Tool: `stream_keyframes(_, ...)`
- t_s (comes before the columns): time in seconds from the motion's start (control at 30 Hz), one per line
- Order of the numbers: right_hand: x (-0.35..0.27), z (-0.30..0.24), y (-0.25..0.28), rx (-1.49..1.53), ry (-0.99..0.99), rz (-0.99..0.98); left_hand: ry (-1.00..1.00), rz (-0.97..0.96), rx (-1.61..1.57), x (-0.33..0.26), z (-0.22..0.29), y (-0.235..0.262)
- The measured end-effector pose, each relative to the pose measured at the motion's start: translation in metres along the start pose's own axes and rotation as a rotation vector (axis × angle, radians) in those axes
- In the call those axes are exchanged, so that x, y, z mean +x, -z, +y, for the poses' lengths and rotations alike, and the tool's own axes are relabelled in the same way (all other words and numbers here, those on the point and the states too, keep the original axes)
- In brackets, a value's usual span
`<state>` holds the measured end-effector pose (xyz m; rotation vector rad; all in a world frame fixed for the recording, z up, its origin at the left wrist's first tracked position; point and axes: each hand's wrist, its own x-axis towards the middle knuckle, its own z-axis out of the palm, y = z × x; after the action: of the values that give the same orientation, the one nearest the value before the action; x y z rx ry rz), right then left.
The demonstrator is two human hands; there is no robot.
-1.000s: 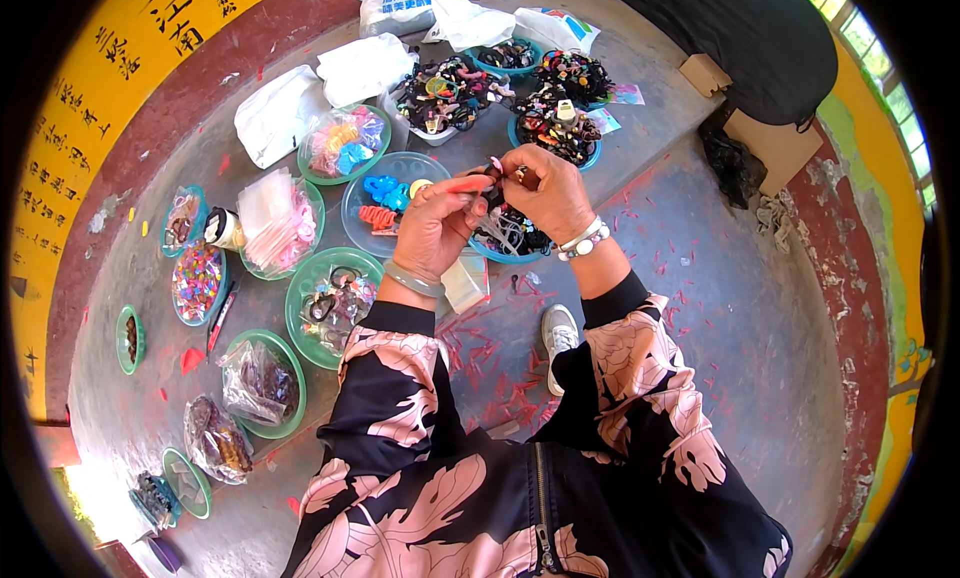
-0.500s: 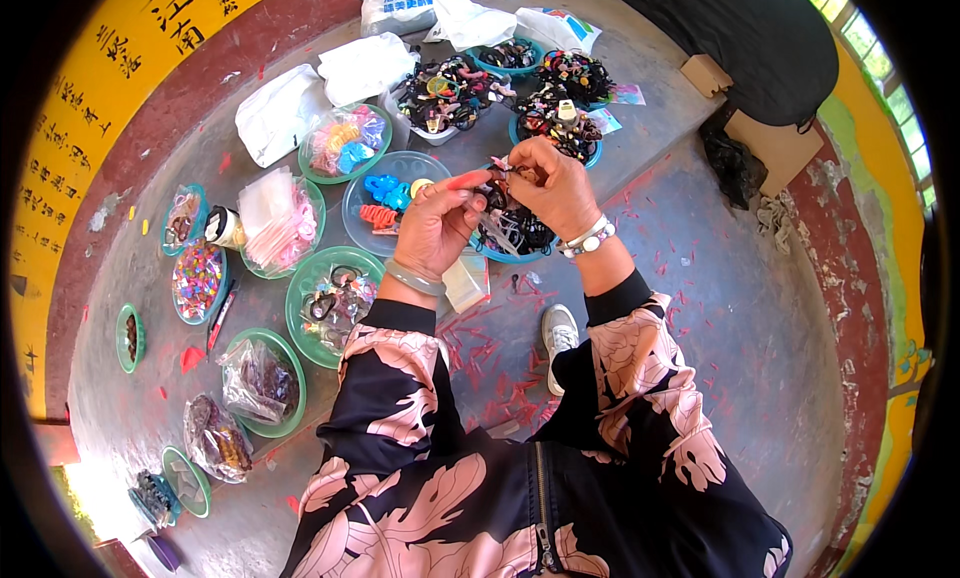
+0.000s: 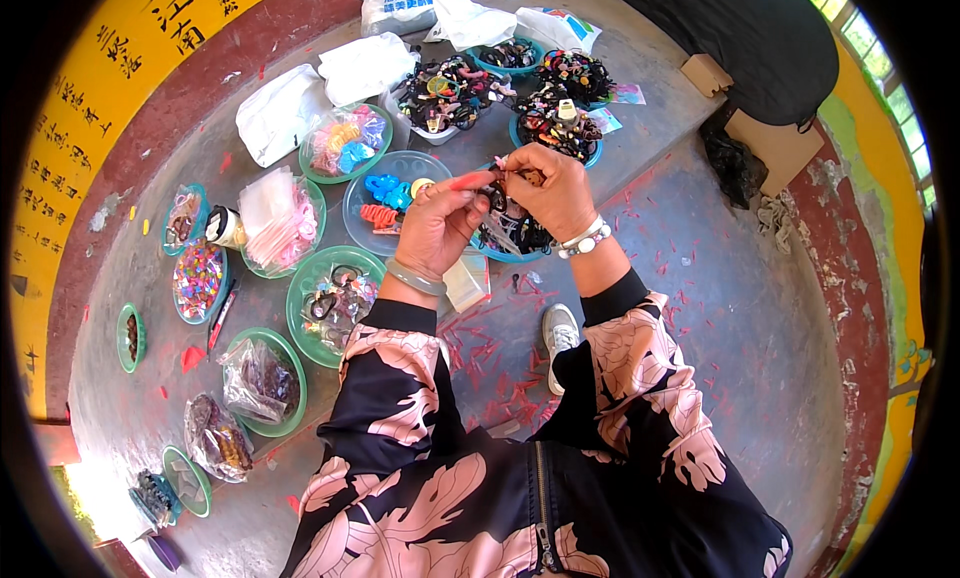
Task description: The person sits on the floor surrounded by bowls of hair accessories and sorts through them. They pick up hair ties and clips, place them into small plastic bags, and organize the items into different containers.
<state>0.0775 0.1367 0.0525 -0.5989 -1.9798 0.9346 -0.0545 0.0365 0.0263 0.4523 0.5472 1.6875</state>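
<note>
My left hand [image 3: 436, 228] and my right hand [image 3: 556, 190] meet above a blue bowl, fingertips close together. Between them is a small dark hair tie [image 3: 497, 174] with a pink bit on it, mostly covered by the fingers. My right thumb and index finger pinch it from the right. My left fingers close on its other side. A red-pink piece [image 3: 472, 181] lies at the left fingertips; whether it is a wrap or a strip I cannot tell. Below, the blue bowl [image 3: 497, 254] holds dark hair ties and clear wrappers.
Bowls of dark hair ties [image 3: 440, 98] stand at the back beside white bags [image 3: 282, 113]. To the left are a clear bowl [image 3: 352, 223] with coloured hair clips and a green bowl [image 3: 290, 313] of packaged pieces. Red scraps [image 3: 500, 373] litter the floor near my shoe [image 3: 560, 343].
My right wrist has turned slightly, shifting its bracelet. Both hands stay together in nearly the same place, still gripping the small hair tie.
</note>
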Motion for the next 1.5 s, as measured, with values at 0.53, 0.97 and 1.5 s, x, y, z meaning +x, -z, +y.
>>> stream_keyframes(0.53, 0.006, 0.003, 0.017, 0.319, -0.347, -0.235, -0.030, -0.085, 0.166, 0.000, -0.005, 0.003)
stream_keyframes(0.97, 0.007, 0.015, 0.016, 0.981, -0.580, -0.042, -0.011, -0.087, 0.196, 0.003, -0.011, 0.006)
stream_keyframes(1.5, 0.006, 0.004, 0.019, 0.502, -0.499, -0.216, -0.016, -0.046, 0.006, -0.002, 0.000, 0.001)
